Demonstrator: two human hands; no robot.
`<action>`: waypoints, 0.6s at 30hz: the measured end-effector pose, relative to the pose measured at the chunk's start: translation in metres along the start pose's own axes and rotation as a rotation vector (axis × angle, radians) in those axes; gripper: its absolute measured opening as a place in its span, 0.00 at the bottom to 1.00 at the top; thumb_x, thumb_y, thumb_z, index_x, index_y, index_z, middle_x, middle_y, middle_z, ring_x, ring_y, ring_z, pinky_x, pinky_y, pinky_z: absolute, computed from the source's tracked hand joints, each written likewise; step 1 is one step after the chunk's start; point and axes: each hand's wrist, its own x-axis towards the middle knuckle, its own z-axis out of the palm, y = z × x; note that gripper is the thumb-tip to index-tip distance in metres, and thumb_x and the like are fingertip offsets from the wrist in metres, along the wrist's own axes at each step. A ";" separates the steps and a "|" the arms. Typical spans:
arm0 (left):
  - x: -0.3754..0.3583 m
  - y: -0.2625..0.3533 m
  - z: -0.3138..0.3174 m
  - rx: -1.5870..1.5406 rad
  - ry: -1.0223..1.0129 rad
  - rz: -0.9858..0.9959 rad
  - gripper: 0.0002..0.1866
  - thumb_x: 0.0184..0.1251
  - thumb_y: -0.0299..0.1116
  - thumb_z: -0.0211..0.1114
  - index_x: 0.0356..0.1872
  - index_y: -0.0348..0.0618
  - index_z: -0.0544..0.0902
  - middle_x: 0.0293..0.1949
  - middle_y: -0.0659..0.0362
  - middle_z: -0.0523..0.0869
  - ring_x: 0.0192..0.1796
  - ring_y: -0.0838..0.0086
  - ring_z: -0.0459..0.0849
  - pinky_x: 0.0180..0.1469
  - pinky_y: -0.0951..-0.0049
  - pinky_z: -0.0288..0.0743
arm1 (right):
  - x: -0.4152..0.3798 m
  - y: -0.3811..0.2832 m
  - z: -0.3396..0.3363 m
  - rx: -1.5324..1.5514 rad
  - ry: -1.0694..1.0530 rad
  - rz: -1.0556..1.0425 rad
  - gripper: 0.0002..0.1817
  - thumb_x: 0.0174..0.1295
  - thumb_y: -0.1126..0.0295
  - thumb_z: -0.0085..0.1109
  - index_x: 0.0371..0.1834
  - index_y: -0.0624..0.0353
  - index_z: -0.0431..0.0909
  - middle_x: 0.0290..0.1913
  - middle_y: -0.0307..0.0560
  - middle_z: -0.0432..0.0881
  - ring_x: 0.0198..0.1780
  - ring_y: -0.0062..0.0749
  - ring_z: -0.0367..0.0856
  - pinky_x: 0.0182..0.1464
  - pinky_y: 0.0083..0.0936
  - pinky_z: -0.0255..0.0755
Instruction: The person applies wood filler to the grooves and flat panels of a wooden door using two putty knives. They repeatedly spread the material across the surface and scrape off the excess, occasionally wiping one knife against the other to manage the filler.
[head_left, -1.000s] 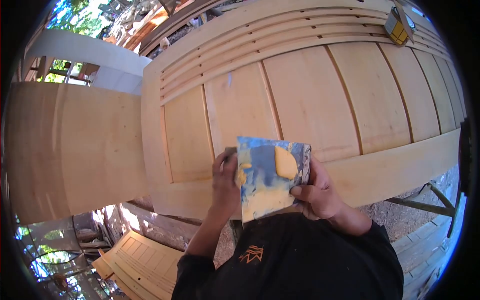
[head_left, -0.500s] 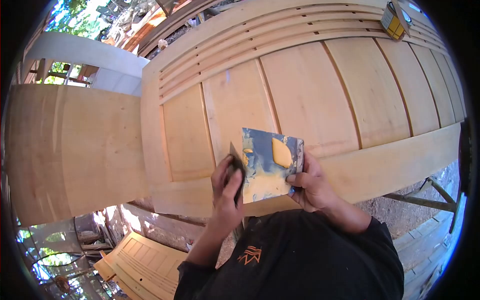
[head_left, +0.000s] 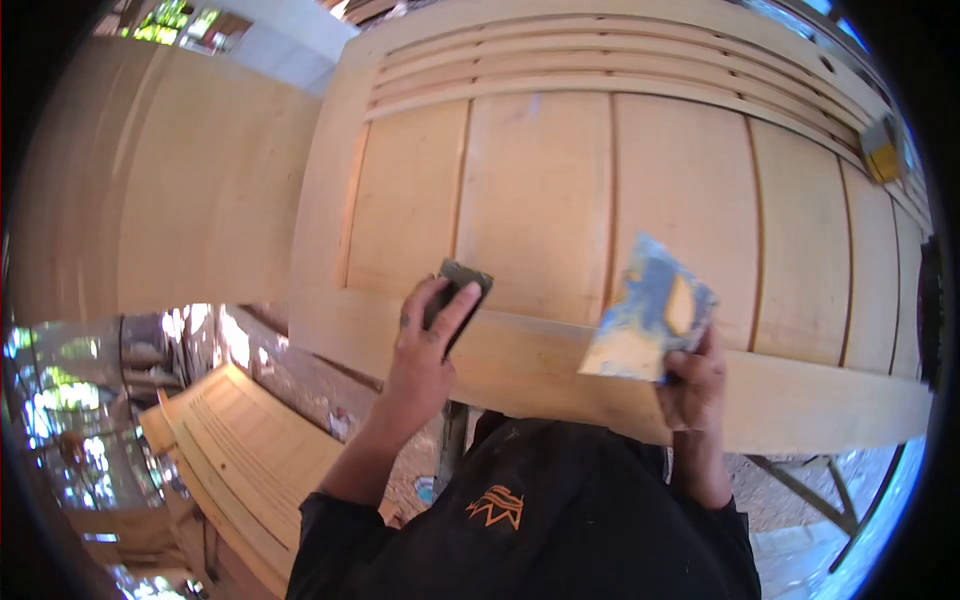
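Observation:
My left hand grips a dark, flat putty scraper, its far end over the lower frame of a wooden panelled door. Fingers lie along the scraper's face. Held by its right edge, a blue-grey putty plate is in my right hand. Pale yellow putty is smeared across the plate's lower part, and a thicker lump sits nearer my thumb. The plate is tilted above the door's lower edge, slightly blurred.
A yellow and grey can stands on the slatted part of the door at far right. Left of the door lies a plain wooden board. Another slatted door rests lower down at left. A metal support leg shows below right.
My hands have moved apart: the scraper has left the plate's side and is now over the door frame at left, while the plate has shifted right. The view has turned and shifted too.

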 end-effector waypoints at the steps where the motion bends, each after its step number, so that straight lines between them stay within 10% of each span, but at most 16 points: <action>1: -0.003 -0.009 -0.010 -0.030 0.014 -0.061 0.38 0.45 0.10 0.56 0.60 0.55 0.72 0.58 0.45 0.65 0.61 0.48 0.67 0.62 0.60 0.66 | 0.005 -0.002 -0.012 -0.063 -0.001 -0.034 0.36 0.46 0.82 0.50 0.64 0.65 0.57 0.58 0.52 0.71 0.59 0.42 0.72 0.62 0.39 0.67; 6: -0.003 -0.110 -0.054 -0.120 0.356 -0.287 0.26 0.61 0.14 0.46 0.62 0.40 0.66 0.57 0.48 0.71 0.58 0.57 0.73 0.60 0.64 0.68 | 0.020 -0.007 -0.033 -0.173 0.043 -0.053 0.33 0.49 0.79 0.51 0.63 0.67 0.57 0.58 0.53 0.71 0.58 0.42 0.72 0.61 0.39 0.67; 11: 0.004 -0.261 -0.065 -1.039 0.976 -0.521 0.23 0.61 0.18 0.51 0.59 0.35 0.65 0.54 0.48 0.74 0.50 0.57 0.80 0.58 0.53 0.73 | 0.023 0.014 -0.019 -0.178 0.230 -0.008 0.37 0.48 0.77 0.50 0.67 0.65 0.53 0.62 0.55 0.66 0.64 0.47 0.65 0.67 0.44 0.58; 18: 0.002 -0.308 -0.033 -1.138 1.074 -0.554 0.23 0.62 0.24 0.52 0.59 0.31 0.66 0.54 0.48 0.75 0.55 0.57 0.77 0.60 0.54 0.71 | 0.020 0.025 -0.022 -0.180 0.330 0.153 0.35 0.49 0.75 0.46 0.67 0.61 0.56 0.62 0.55 0.67 0.63 0.46 0.66 0.66 0.44 0.59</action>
